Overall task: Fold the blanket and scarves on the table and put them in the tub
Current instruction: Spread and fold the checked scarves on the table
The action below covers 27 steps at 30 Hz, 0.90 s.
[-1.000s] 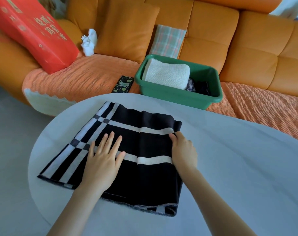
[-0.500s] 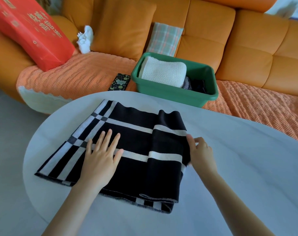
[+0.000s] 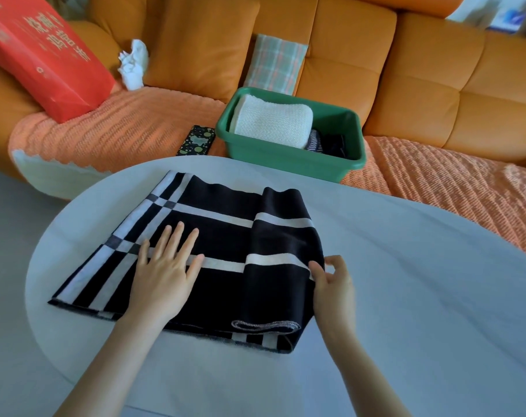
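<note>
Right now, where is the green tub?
Head view, upper centre: green tub on the sofa cover beyond the table, a patterned phone at its left.

Orange leather sofa (image 3: 436, 85) is running across the whole back, tufted panels, curving round at left. Loose orange back cushion (image 3: 201, 46) is leaning against it. Ribbed orange throw (image 3: 120, 130) is covering the seat, its pale scalloped edge hanging down front left. Red bag with gold lettering (image 3: 42, 55) is lying tilted on the left end, crumpled white cloth (image 3: 134, 66) sitting just beside it. Plaid cloth (image 3: 275, 64) is standing against the backrest. Phone in a dotted case (image 3: 196, 140) is lying on the throw. Pale rounded table (image 3: 421, 296) is filling the foreground. Grey floor (image 3: 6, 266) is showing at left. Soft, even light is falling throughout.
</note>
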### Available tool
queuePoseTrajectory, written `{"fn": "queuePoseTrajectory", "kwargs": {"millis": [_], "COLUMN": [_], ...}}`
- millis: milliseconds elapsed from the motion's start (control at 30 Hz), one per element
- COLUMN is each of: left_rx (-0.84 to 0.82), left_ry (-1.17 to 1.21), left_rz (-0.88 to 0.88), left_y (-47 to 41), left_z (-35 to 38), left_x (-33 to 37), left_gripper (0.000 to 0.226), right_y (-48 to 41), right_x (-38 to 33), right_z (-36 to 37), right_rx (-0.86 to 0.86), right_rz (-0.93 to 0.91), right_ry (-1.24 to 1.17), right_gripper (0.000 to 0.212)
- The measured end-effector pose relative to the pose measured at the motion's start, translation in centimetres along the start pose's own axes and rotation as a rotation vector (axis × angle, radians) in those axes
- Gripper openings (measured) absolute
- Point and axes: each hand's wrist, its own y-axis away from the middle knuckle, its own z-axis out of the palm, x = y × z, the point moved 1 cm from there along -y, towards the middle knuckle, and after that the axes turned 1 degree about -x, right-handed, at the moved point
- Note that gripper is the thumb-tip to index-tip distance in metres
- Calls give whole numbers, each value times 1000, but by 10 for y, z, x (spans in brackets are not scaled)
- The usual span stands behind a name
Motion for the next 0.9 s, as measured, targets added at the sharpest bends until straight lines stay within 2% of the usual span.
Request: {"fn": "queuePoseTrajectory", "kwargs": {"millis": [133,233,400,500,567,700,800,900], "left_rx": [-5,6,-15,22,3,-22,-55,-57], "left_ry": [14,8,115,179,188,44,-1,-20], "left_rz": [6,22,7,66,132,236,231,232], "left_y": [0,0,-3,-3,-2,1,2,2], "left_z": [-1,-3,-10,-12,-8,1,1,3], "left_x": [0,2,14,29,40,46,43,43], "left_gripper": [72,71,54,51,51,68,67,64], "right_y": [-7,-4,10,12,14,5,-4,-8], "right_x": [3,1,-22,-29,-23,-16,-14,-2], "right_z": [-6,-13,-7,24,38,34,16,-10], "right_rx": [-101,-98,-26,-111,-85,-39,-15,49], "right_rz": [-56,-103,-387,-381,-395,-345,-248,-187], "right_ry": [258,383,337,455,517,360,120,15], "right_gripper": [20,32,38,42,35,19,21,24]}}
